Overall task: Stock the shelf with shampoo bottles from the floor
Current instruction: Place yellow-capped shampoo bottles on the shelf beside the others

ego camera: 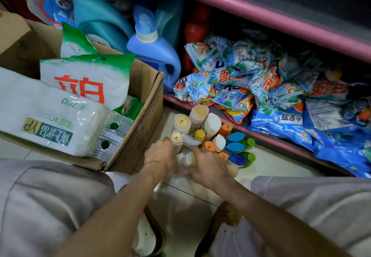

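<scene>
At far left we see a cardboard box (138,136) on the floor, packed with white-and-green detergent bags (88,80) and a wrapped white pack (46,120) lying across its near edge. Behind the box stands a blue jug (154,56) with a pale cap, on the bottom shelf (267,134), whose pink front rail runs off to the right.

Just right of the box, the shampoo bottles (202,130) stand bunched together on the tiled floor (277,164), against the shelf's lower rail. Their caps face us: cream and white ones toward the left, orange ones in the middle, blue and green ones on the right edge. Several caps bear handwritten numbers.

Our left hand (160,156) reaches into the near left side of the cluster, its grip curled around a cream-capped bottle (177,139). Our right hand (208,166) lies just beside it, fingers bent over a pale bottle (189,159) low in the bunch; whether that grip has fully closed we cannot tell, since motion blurs it.

Farther right, blue and orange detergent packets (251,88) lie heaped on the bottom shelf.
</scene>
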